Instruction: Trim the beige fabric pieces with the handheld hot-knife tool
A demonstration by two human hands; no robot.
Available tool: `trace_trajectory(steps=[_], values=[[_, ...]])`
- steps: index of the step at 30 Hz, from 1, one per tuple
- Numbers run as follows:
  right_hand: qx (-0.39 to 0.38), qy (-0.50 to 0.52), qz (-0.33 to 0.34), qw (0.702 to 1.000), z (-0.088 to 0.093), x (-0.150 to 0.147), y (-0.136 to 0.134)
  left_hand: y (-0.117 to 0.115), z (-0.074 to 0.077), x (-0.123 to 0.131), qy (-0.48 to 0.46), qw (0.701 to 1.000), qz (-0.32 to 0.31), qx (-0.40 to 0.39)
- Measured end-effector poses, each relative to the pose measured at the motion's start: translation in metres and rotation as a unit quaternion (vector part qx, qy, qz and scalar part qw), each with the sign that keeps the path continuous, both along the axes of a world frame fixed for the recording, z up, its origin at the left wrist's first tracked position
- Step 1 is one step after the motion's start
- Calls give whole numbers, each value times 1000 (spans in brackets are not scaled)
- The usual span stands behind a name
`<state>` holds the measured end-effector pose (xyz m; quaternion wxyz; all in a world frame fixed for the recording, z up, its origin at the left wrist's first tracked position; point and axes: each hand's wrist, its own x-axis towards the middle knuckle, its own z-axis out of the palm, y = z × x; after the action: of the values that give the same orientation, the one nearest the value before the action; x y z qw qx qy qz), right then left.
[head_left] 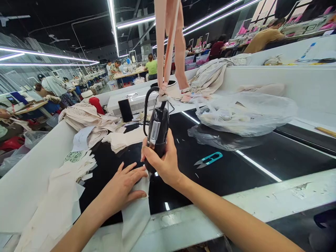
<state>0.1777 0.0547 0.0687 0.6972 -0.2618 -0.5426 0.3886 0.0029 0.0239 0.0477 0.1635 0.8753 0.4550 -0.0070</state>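
Note:
My right hand point(169, 161) is wrapped round a black corded handheld power tool point(159, 127), held upright with its lower end at the edge of a pale fabric strip point(136, 213). A pink fabric band point(168, 45) tied to the tool's top runs upward out of view. My left hand point(127, 185) lies on the strip with fingers spread, just left of the tool's tip. The strip hangs over the table's front edge. Right of my right hand, teal thread snips point(209, 160) lie on the glossy black tabletop point(223, 178).
Cut cream fabric pieces point(57, 189) and a bunch of green elastic bands point(73, 156) lie on the left. At the back stand a dark phone point(125, 110) and a white vented box point(112, 105). A clear plastic bag point(246, 115) of scraps sits back right. People work beyond.

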Motion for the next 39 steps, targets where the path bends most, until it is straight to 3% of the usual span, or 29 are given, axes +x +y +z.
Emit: trace_trajectory(steps=[11,25,39], values=[[-8,32,42,999,4,0,2,1,-4,0,10,1000,-14,14],[-2,7,21,1000,0,-3,5,1,3,3,-7,1000,-7,-4],[-11,0,35,999,3,-5,-10,2,3,1,0,1000,0,-11]])
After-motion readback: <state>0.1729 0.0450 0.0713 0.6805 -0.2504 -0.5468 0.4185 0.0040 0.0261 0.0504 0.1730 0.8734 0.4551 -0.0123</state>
